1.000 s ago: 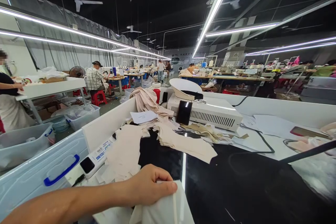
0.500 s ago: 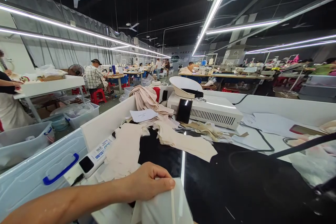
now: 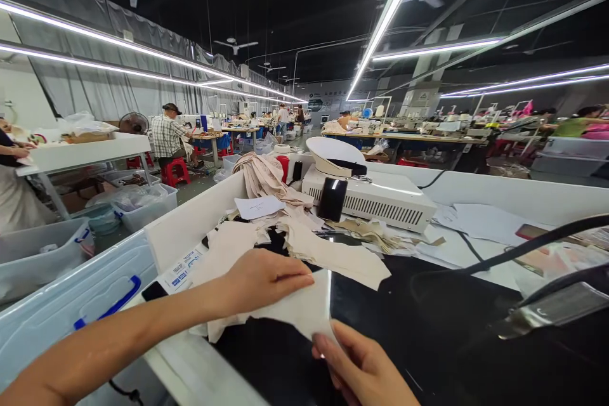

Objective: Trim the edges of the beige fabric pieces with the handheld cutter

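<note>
A pale off-white cut piece, seemingly fabric, [image 3: 301, 306] is held out over the black tabletop [image 3: 404, 317]. My left hand [image 3: 266, 274] grips its upper edge between thumb and fingers. Lower down and to the right, my right hand [image 3: 364, 361] pinches the corner of the same piece. Just beyond it lie stacked cream fabric pieces [image 3: 345, 259], and more cream pieces [image 3: 233, 244] are partly hidden behind my left forearm.
A white slotted machine box [image 3: 380, 203] stands at the back with a phone [image 3: 332, 198] leaning on it. A black cable [image 3: 537, 244] and a metal-ended tool [image 3: 561, 307] are at right. A blue-handled bin [image 3: 114, 292] sits left. Other people work farther off.
My left hand has moved up and away from me with the pale piece. My right hand has come into view and grips the piece's lower corner. The metal-ended tool shows more at right.
</note>
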Action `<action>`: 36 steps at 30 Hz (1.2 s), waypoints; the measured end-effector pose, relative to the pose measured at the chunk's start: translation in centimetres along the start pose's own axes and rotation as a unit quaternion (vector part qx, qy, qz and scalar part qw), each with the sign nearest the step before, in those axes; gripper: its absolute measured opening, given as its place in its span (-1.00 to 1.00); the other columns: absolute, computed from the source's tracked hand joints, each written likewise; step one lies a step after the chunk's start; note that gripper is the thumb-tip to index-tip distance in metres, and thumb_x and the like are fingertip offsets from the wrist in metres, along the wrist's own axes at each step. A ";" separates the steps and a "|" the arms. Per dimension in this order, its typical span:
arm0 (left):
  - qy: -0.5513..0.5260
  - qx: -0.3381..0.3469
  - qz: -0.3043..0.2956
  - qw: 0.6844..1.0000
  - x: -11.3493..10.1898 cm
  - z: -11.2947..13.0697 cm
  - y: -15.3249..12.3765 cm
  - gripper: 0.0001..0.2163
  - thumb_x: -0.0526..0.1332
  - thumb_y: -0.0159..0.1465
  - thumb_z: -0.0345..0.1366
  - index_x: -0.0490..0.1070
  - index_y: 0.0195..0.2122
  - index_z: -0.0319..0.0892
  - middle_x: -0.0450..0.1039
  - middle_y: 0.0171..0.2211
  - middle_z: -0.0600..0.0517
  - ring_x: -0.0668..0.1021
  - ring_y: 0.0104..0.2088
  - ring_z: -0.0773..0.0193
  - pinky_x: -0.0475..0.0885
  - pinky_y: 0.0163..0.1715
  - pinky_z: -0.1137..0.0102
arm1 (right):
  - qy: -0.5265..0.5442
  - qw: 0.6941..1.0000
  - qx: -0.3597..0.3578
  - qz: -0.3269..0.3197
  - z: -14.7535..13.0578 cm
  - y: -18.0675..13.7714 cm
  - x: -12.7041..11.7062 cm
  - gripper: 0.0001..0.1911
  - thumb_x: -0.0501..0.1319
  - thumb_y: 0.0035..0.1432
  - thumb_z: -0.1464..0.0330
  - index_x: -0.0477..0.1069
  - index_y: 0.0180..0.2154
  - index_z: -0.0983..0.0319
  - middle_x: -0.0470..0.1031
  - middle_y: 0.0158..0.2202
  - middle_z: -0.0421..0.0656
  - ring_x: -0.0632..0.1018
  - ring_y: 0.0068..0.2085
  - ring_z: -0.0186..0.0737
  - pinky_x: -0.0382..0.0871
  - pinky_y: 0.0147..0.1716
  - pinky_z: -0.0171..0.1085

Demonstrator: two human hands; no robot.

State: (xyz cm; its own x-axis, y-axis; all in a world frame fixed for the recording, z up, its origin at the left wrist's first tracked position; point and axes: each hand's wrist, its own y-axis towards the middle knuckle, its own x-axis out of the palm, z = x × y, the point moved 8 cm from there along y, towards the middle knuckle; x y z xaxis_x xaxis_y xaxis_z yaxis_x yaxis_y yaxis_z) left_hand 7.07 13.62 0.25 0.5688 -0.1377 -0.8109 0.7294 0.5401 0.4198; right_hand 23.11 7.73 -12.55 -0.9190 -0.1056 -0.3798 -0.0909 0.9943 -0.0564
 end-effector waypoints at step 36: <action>0.109 0.237 -0.044 0.964 9.7 1.0 -5.9 -0.73 0.26 0.64 -0.05 0.60 0.08 -0.13 0.68 0.14 -0.11 0.70 0.15 0.08 0.48 0.38 0.20 | -0.518 0.742 -0.378 0.195 -3.1 -4.2 -3.3 -0.34 0.08 0.15 0.74 0.64 0.11 0.16 0.78 -0.01 -0.04 0.79 -0.05 -0.02 0.74 -0.13 -0.17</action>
State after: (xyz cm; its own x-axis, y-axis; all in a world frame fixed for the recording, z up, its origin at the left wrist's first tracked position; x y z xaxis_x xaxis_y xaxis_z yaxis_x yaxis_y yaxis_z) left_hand 8.64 8.22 -9.70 0.4406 0.0390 -0.8969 0.8927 0.0862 0.4423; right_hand 25.31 3.98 -8.19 -0.1799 0.6251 -0.7596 -0.4446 0.6371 0.6296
